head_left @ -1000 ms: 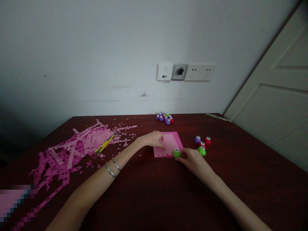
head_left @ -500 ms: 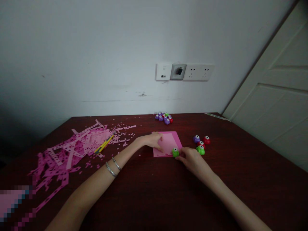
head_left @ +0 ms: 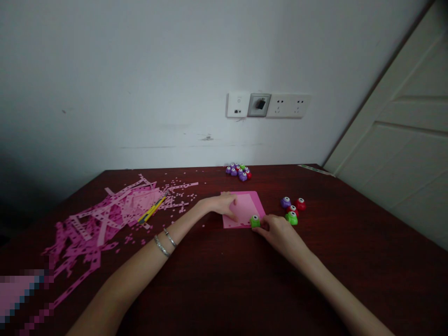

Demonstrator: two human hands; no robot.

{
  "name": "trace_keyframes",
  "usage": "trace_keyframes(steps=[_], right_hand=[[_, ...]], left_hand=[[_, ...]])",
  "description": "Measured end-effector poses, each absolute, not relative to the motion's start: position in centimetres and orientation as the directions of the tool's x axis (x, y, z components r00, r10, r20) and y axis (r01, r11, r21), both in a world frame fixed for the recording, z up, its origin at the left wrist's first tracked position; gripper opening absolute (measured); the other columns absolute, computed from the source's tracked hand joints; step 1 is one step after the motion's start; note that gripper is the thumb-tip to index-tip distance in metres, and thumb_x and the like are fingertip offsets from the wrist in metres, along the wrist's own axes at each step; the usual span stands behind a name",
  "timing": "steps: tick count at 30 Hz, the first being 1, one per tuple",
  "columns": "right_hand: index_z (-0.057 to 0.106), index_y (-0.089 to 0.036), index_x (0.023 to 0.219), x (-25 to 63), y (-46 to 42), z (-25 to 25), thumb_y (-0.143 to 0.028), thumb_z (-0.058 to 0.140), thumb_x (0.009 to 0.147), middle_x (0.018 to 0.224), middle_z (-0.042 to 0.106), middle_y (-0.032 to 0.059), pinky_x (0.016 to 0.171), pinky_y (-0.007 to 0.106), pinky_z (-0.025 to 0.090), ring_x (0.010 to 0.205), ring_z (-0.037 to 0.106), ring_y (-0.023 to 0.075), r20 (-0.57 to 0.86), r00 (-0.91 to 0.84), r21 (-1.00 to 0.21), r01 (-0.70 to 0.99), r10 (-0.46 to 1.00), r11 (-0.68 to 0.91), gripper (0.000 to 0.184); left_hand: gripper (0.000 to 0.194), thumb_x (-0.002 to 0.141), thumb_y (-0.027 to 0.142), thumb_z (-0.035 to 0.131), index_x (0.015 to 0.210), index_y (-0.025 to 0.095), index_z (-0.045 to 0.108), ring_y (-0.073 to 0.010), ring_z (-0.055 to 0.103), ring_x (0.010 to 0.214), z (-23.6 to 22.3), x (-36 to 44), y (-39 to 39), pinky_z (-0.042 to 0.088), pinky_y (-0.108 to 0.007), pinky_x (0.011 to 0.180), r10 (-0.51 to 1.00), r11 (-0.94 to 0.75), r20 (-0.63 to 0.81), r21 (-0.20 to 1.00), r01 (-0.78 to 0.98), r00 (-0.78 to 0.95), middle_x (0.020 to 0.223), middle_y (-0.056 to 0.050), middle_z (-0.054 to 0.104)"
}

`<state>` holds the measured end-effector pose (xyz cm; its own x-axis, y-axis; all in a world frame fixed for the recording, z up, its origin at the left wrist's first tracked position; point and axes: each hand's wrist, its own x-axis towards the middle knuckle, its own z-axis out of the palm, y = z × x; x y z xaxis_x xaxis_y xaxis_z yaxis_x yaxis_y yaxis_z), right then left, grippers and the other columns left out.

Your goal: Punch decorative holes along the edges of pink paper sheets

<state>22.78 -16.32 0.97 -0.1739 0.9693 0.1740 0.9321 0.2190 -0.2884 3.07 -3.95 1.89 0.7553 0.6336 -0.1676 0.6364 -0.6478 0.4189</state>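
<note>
Spread your left hand [head_left: 221, 204], open and gripping nothing, flat on the square pink paper [head_left: 245, 206], and level the green eye-topped plastic punch [head_left: 255, 222] pinched in your right hand [head_left: 278, 227] at its near-right corner.

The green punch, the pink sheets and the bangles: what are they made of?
The green punch looks like shiny hard plastic, since its curved body catches the light. The pink sheets seem to be smooth, matt paper or thin card: they lie flat and thin. The bangles are probably polished metal, with a silvery gleam.
</note>
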Motion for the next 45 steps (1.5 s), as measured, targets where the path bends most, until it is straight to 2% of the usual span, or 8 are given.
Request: trace_keyframes(steps=[19, 24, 31, 34, 37, 40, 43, 45], right_hand=[[0.058, -0.017, 0.066, 23.3, -16.0, 0.2, -0.035, 0.055, 0.079, 0.069, 0.063, 0.0061, 0.056, 0.027, 0.034, 0.061, 0.058, 0.0187, 0.153, -0.174, -0.275, 0.938, 0.973, 0.211, 0.022], [0.061, -0.017, 0.067, 23.7, -15.8, 1.5, -0.034, 0.062, 0.074, 0.065, 0.063, 0.0043, 0.053, 0.025, 0.038, 0.06, 0.058, 0.017, 0.063, -0.137, -0.426, 0.892, 0.989, 0.151, 0.019], [0.061, -0.014, 0.075, 24.7, -14.4, 3.9, -0.037, 0.058, 0.077, 0.068, 0.061, 0.003, 0.036, 0.02, 0.042, 0.045, 0.052, 0.0093, -0.128, -0.164, -0.671, 0.74, 0.978, 0.037, 0.024], [0.059, -0.013, 0.09, 25.4, -13.4, 4.2, -0.034, 0.06, 0.075, 0.073, 0.06, 0.0026, 0.038, 0.02, 0.046, 0.045, 0.052, 0.0073, -0.193, -0.284, -0.751, 0.659, 0.939, 0.044, 0.026], [0.051, -0.015, 0.112, 25.9, -12.3, 3.6, -0.031, 0.067, 0.07, 0.077, 0.06, 0.0018, 0.04, 0.019, 0.048, 0.051, 0.054, 0.0081, -0.253, -0.43, -0.793, 0.606, 0.867, 0.069, 0.048], [0.046, -0.016, 0.121, 26.0, -11.7, 2.7, -0.032, 0.072, 0.065, 0.077, 0.058, 0.0011, 0.039, 0.018, 0.048, 0.055, 0.054, 0.0089, -0.273, -0.486, -0.774, 0.624, 0.83, 0.111, 0.064], [0.047, -0.016, 0.12, 25.9, -11.6, 2.4, -0.033, 0.073, 0.065, 0.076, 0.057, 0.0005, 0.038, 0.017, 0.047, 0.053, 0.052, 0.0079, -0.257, -0.491, -0.75, 0.644, 0.833, 0.148, 0.063], [0.048, -0.017, 0.118, 25.9, -11.8, 2.5, -0.033, 0.072, 0.065, 0.076, 0.057, 0.0001, 0.038, 0.017, 0.046, 0.052, 0.051, 0.0075, -0.255, -0.499, -0.743, 0.649, 0.828, 0.162, 0.061]], left_hand=[[0.065, 0.055, 0.055, 0.068, 0.103, 0.015, 0.05, -0.0234, 0.045, 0.092, 2.1, 3.0, -3.9, 0.037, -0.031, 0.079, 0.621, -0.663, -0.205, 0.378, 0.646, 0.757, 0.101, -0.009, 0.049], [0.065, 0.054, 0.054, 0.069, 0.102, 0.014, 0.052, -0.021, 0.046, 0.086, 2.2, 2.7, -3.7, 0.038, -0.029, 0.073, 0.615, -0.673, -0.185, 0.384, 0.632, 0.767, 0.096, -0.008, 0.051], [0.031, 0.074, 0.042, 0.055, 0.087, 0.014, 0.059, -0.0142, 0.05, 0.076, 3.6, 2.9, -4.0, 0.037, -0.024, 0.068, 0.677, -0.653, 0.013, 0.47, 0.593, 0.736, 0.084, -0.005, 0.057], [0.022, 0.076, 0.032, 0.053, 0.081, 0.012, 0.061, -0.0126, 0.051, 0.069, 4.3, 3.2, -4.8, 0.037, -0.024, 0.064, 0.697, -0.638, 0.016, 0.471, 0.61, 0.717, 0.078, -0.004, 0.059], [0.021, 0.078, 0.026, 0.048, 0.078, 0.011, 0.063, -0.0133, 0.052, 0.067, 4.3, 3.4, -5.5, 0.038, -0.026, 0.065, 0.683, -0.662, 0.002, 0.424, 0.618, 0.73, 0.074, -0.006, 0.06], [0.026, 0.083, 0.027, 0.044, 0.09, 0.012, 0.063, -0.0178, 0.055, 0.083, 3.6, 3.4, -6.0, 0.04, -0.03, 0.077, 0.639, -0.742, 0.048, 0.302, 0.599, 0.767, 0.089, -0.01, 0.062], [0.039, 0.09, 0.033, 0.035, 0.118, 0.012, 0.051, -0.0234, 0.047, 0.111, 2.4, 3.3, -6.6, 0.036, -0.035, 0.091, 0.594, -0.795, 0.045, 0.183, 0.578, 0.803, 0.12, -0.015, 0.053], [0.044, 0.093, 0.034, 0.027, 0.128, 0.01, 0.041, -0.0243, 0.037, 0.124, 1.8, 3.3, -7.0, 0.03, -0.037, 0.099, 0.568, -0.816, -0.013, 0.116, 0.566, 0.823, 0.132, -0.015, 0.044]])
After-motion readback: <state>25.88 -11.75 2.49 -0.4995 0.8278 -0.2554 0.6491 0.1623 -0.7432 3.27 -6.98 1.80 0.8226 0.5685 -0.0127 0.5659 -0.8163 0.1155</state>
